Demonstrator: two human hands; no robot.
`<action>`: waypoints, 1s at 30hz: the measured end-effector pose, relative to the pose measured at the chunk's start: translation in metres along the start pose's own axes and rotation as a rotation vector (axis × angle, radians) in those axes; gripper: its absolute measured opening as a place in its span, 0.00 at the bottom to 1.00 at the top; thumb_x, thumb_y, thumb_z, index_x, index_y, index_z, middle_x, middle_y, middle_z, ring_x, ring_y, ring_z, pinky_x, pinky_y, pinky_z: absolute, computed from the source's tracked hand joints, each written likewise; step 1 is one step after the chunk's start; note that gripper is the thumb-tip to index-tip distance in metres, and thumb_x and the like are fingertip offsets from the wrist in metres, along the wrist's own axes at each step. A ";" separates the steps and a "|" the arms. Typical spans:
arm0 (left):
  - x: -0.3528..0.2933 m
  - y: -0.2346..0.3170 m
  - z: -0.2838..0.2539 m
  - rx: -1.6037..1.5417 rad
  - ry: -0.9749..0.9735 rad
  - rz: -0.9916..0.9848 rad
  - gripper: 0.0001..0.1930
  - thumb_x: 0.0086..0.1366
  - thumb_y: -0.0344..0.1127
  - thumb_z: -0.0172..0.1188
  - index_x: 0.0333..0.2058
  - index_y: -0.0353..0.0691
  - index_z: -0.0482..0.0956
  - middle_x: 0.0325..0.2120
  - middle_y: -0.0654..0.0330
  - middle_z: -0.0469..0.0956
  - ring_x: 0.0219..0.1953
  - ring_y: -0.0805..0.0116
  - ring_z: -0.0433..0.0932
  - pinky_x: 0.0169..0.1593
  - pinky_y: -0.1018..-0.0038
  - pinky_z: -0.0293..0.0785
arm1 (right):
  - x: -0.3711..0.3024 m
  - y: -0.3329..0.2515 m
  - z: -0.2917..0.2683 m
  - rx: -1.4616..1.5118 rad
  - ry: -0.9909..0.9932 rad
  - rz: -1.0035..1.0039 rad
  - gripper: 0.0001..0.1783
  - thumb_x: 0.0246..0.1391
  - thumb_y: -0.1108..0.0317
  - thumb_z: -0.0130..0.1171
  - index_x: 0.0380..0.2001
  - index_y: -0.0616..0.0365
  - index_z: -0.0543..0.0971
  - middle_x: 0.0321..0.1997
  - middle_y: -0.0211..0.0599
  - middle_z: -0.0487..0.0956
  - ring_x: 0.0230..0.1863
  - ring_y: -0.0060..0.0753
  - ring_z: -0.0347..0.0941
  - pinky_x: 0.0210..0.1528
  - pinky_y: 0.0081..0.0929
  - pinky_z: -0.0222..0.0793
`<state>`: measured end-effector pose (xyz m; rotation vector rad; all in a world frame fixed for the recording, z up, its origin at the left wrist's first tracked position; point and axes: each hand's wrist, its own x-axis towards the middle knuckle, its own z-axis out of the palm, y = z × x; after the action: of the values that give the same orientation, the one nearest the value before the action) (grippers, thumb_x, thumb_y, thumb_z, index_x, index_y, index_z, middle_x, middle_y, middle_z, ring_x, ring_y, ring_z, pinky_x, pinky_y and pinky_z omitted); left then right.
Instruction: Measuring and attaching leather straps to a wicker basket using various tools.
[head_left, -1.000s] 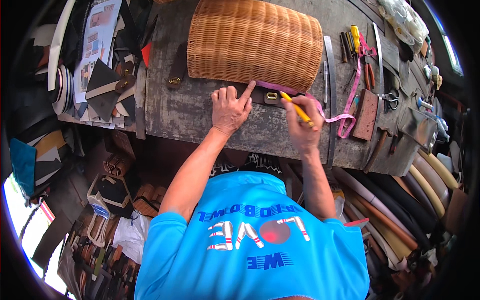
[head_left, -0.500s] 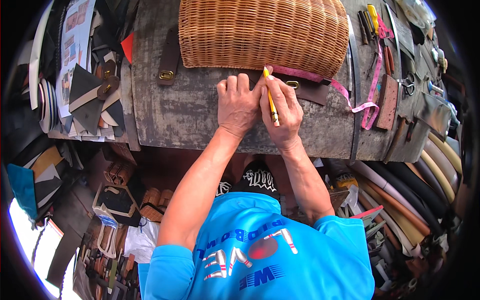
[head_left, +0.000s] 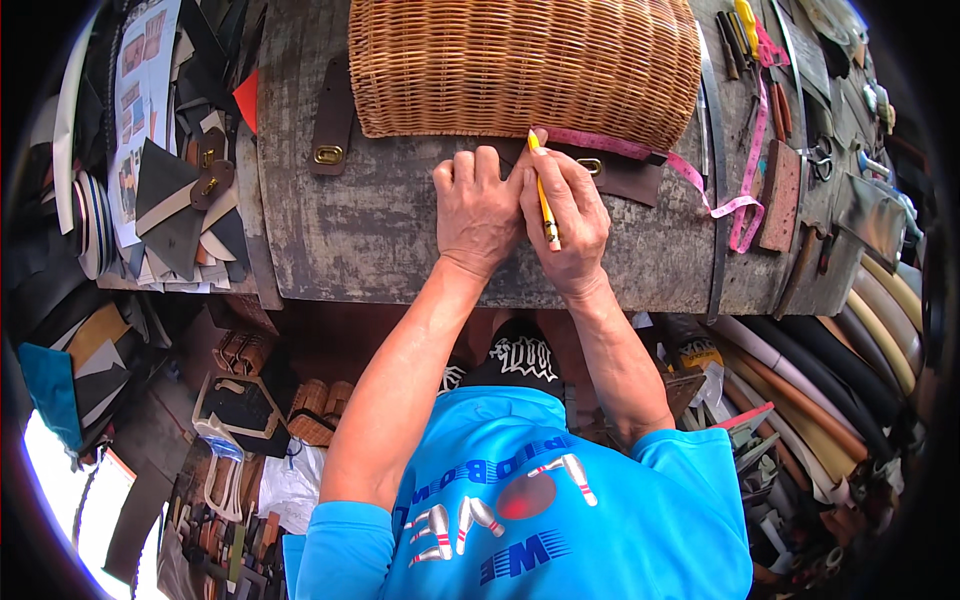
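Both hands are together, right up against each other. The right hand (head_left: 572, 222) is pinching a yellow pencil (head_left: 545, 205), tip up near the basket's edge; the left hand (head_left: 480, 220) is mostly curled, and I can't tell if it's gripping anything. Wicker basket (head_left: 525, 70) sits just past them at 12 o'clock, pink tape measure (head_left: 600, 144) running along its near edge toward 3. Dark brown flap (head_left: 630, 183) at 3 too, brown strap (head_left: 332, 105) near 10, all on a scuffed worktop (head_left: 370, 245). Further out: yellow-handled tool (head_left: 747, 28) at 2, scraps (head_left: 172, 240) at 9.
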<state>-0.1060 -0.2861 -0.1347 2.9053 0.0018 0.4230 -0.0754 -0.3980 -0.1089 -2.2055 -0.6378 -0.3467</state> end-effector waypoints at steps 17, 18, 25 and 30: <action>-0.001 0.001 -0.001 0.051 -0.048 -0.005 0.26 0.67 0.41 0.52 0.64 0.61 0.68 0.27 0.63 0.61 0.31 0.64 0.63 0.40 0.66 0.61 | -0.005 0.006 0.003 0.029 0.012 -0.035 0.16 0.52 0.82 0.62 0.46 0.69 0.79 0.42 0.48 0.80 0.41 0.41 0.80 0.42 0.32 0.78; -0.001 0.001 -0.001 0.043 -0.046 -0.007 0.26 0.67 0.41 0.52 0.64 0.61 0.68 0.27 0.63 0.61 0.31 0.64 0.64 0.40 0.66 0.61 | -0.005 0.006 0.003 0.023 0.012 -0.036 0.16 0.52 0.82 0.63 0.46 0.69 0.79 0.42 0.48 0.80 0.41 0.41 0.80 0.42 0.32 0.78; 0.000 0.000 -0.001 0.033 -0.020 -0.001 0.22 0.65 0.41 0.52 0.59 0.59 0.74 0.27 0.65 0.60 0.32 0.66 0.63 0.40 0.66 0.60 | -0.003 0.005 -0.001 0.019 -0.051 -0.043 0.22 0.48 0.77 0.63 0.49 0.69 0.76 0.46 0.50 0.77 0.46 0.49 0.78 0.44 0.36 0.78; 0.001 0.002 -0.002 0.026 -0.016 -0.009 0.22 0.65 0.40 0.53 0.59 0.59 0.74 0.27 0.65 0.60 0.32 0.66 0.63 0.41 0.66 0.60 | -0.001 0.002 -0.002 0.033 -0.031 -0.008 0.18 0.50 0.80 0.63 0.47 0.68 0.78 0.42 0.48 0.79 0.43 0.45 0.79 0.43 0.34 0.77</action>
<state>-0.1058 -0.2873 -0.1318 2.9333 0.0185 0.4007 -0.0751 -0.4011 -0.1087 -2.1809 -0.6648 -0.3038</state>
